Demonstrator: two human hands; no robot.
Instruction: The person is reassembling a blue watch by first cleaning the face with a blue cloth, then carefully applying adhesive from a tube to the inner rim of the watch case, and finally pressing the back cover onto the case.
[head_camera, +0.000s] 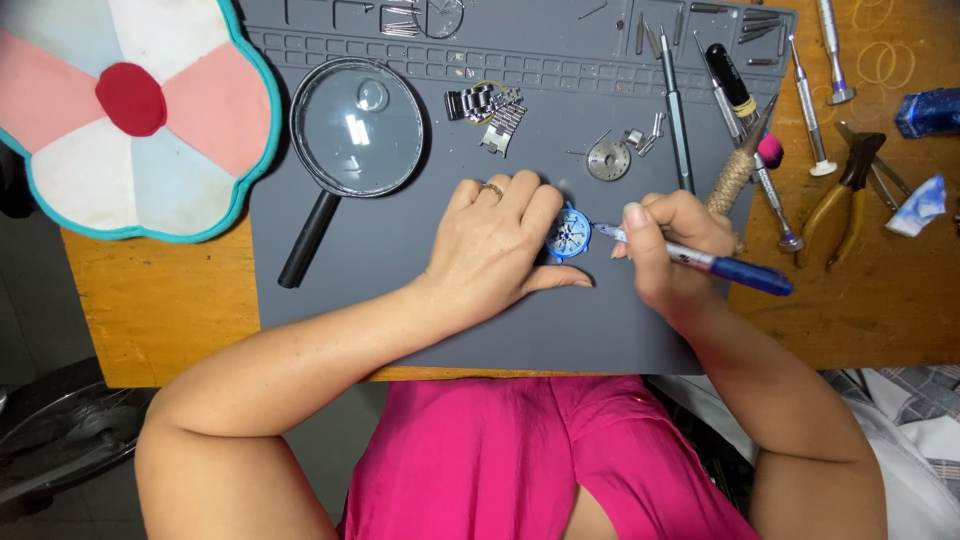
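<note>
On the grey mat (400, 300), the left hand (495, 245) pins a blue watch holder (568, 232) with fingers closed on it; the right hand (670, 240) grips a blue-handled tool (700, 260) (tip at the movement). A slip could scratch it.

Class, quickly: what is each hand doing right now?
Left hand: fingers pressed down on the blue watch holder, steadying it.
Right hand: closed on a blue-handled tool, tip at the holder.
</note>
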